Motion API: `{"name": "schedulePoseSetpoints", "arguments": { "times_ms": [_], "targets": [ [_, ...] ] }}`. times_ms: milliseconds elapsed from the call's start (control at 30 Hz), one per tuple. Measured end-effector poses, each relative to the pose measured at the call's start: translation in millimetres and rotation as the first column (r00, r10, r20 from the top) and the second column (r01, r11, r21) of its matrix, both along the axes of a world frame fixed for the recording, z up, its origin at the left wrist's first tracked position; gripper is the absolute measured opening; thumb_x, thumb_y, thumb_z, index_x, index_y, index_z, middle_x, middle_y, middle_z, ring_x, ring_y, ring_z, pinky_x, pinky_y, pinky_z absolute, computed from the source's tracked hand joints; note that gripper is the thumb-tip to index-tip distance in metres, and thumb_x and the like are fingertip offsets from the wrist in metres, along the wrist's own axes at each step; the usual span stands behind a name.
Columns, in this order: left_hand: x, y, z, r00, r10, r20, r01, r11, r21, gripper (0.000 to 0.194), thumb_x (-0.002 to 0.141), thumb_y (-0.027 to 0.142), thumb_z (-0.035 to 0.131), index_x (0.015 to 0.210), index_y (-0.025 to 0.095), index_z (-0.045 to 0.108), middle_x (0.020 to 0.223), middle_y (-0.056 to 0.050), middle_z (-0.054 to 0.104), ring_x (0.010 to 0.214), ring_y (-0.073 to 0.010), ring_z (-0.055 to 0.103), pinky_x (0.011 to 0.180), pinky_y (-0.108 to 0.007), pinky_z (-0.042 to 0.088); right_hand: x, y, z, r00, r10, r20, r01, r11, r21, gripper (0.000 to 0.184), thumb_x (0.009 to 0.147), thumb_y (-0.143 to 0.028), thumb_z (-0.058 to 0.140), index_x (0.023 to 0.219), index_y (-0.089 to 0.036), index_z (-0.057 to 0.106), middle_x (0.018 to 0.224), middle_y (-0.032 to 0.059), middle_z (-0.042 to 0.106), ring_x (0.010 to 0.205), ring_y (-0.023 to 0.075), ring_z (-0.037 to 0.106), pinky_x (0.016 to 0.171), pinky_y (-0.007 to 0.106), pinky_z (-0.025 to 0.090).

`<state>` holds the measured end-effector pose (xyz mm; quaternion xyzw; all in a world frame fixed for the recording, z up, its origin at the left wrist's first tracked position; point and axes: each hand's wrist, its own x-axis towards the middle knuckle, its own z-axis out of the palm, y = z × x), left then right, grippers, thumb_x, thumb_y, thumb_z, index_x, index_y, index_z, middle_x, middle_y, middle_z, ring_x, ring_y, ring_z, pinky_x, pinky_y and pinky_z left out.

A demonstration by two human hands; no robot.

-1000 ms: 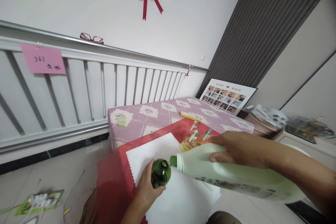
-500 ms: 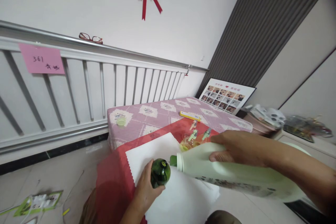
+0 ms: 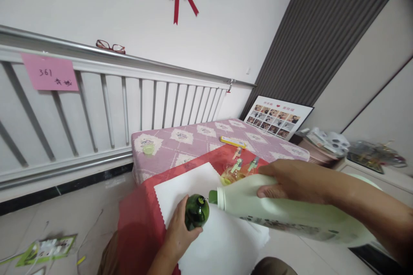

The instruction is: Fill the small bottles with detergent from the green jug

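My left hand (image 3: pixel 181 225) is wrapped round a dark green bottle (image 3: pixel 197 212), tilted so that its mouth faces up and to the right. In my right hand (image 3: pixel 290 180) is a large pale green jug (image 3: pixel 284 217), lying nearly on its side. The jug's green spout (image 3: pixel 213 197) is right beside the bottle's mouth; whether liquid passes between them I cannot make out clearly. Both are over a white sheet (image 3: pixel 222 247) with a scalloped edge. Behind the jug stand several small clear spray bottles (image 3: pixel 237 172) with pale green tops, partly hidden by it.
The white sheet lies on a red cloth (image 3: pixel 151 197) over a purple patterned table (image 3: pixel 203 131). A pale green cap (image 3: pixel 149 149) and a yellow-and-white box (image 3: pixel 232 142) sit on the table. Behind is a white radiator (image 3: pixel 155 99); a power strip (image 3: pixel 48 249) lies on the floor.
Almost nothing differs. The view has shifted very slightly; both hands, the bottle and the jug keep their places.
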<state>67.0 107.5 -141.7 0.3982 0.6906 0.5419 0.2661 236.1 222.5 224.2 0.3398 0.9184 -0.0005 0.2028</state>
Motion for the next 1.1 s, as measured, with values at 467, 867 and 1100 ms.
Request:
{"name": "schedulePoseSetpoints", "arguments": {
  "times_ms": [467, 867, 1100],
  "targets": [
    [0.2, 0.2, -1.6, 1.000, 0.010, -0.010, -0.010, 1.000, 0.021, 0.098, 0.060, 0.019, 0.073, 0.148, 0.016, 0.030, 0.158, -0.015, 0.040, 0.146, -0.0296, 0.037, 0.123, -0.045, 0.029, 0.1, 0.9, -0.2, 1.000, -0.003, -0.004, 0.003, 1.000, -0.005, 0.037, 0.085, -0.053, 0.053, 0.097, -0.023, 0.070, 0.106, 0.0135, 0.074, 0.096, 0.0357, 0.068, 0.077, 0.042, 0.048],
    [-0.8, -0.6, 1.7, 1.000, -0.006, -0.009, 0.006, 1.000, -0.005, 0.098, 0.062, 0.022, 0.071, 0.150, 0.011, 0.028, 0.159, -0.017, 0.038, 0.147, -0.0302, 0.035, 0.125, -0.043, 0.027, -1.3, -2.1, 2.1, 1.000, -0.008, -0.010, 0.008, 1.000, -0.007, 0.035, 0.084, -0.054, 0.053, 0.092, -0.023, 0.069, 0.103, 0.0131, 0.074, 0.097, 0.0364, 0.068, 0.075, 0.041, 0.047],
    [-1.6, 0.2, -4.3, 1.000, 0.009, -0.002, -0.009, 1.000, 0.019, 0.099, 0.060, 0.021, 0.073, 0.149, 0.018, 0.030, 0.158, -0.014, 0.041, 0.147, -0.0297, 0.037, 0.124, -0.044, 0.028, -2.0, -1.0, 2.5, 1.000, -0.007, 0.003, 0.007, 1.000, 0.011, 0.039, 0.084, -0.056, 0.053, 0.097, -0.023, 0.069, 0.103, 0.0133, 0.074, 0.094, 0.0358, 0.068, 0.076, 0.043, 0.047]
  ]
}}
